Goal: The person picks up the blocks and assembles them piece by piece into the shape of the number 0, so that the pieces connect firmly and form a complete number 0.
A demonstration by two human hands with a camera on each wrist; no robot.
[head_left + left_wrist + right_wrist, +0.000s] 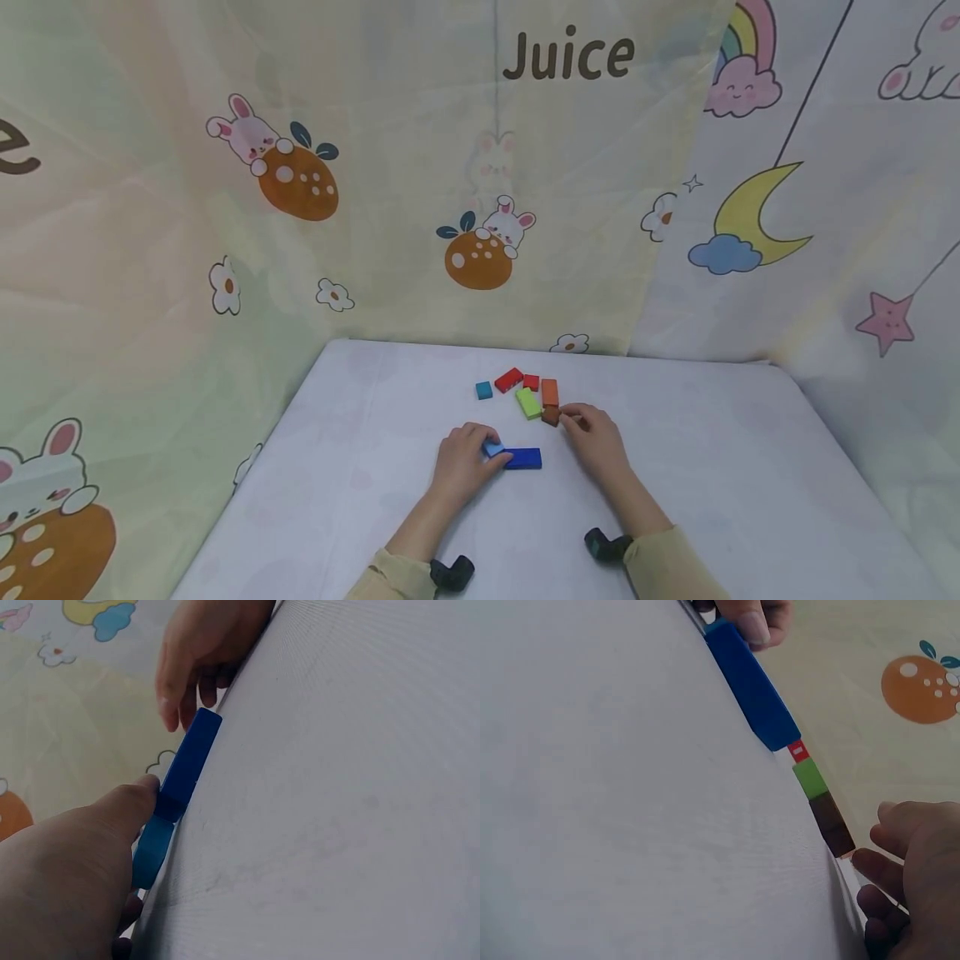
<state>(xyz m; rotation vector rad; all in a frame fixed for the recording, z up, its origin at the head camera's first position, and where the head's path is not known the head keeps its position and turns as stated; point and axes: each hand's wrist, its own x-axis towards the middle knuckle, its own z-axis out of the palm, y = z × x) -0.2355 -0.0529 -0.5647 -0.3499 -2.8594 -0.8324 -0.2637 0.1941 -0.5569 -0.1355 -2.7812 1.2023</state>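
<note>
My left hand [462,460] pinches a light blue block [492,448] between thumb and fingers, low at the table. Against it lies a long dark blue block [523,458], with the thumb tip at the place where the two meet. In the left wrist view the light blue block [153,853] and the dark blue block [190,766] form a bent line. My right hand [597,436] has its fingertips right at a brown block [551,415]. In the right wrist view its thumb and index finger stand apart, the brown block [832,825] just beyond them.
Beyond the hands lie a lime green block [528,403], an orange block [550,392], two red blocks [508,380] and a teal block [483,390]. The white table [360,417] ends at a printed cloth backdrop [420,317].
</note>
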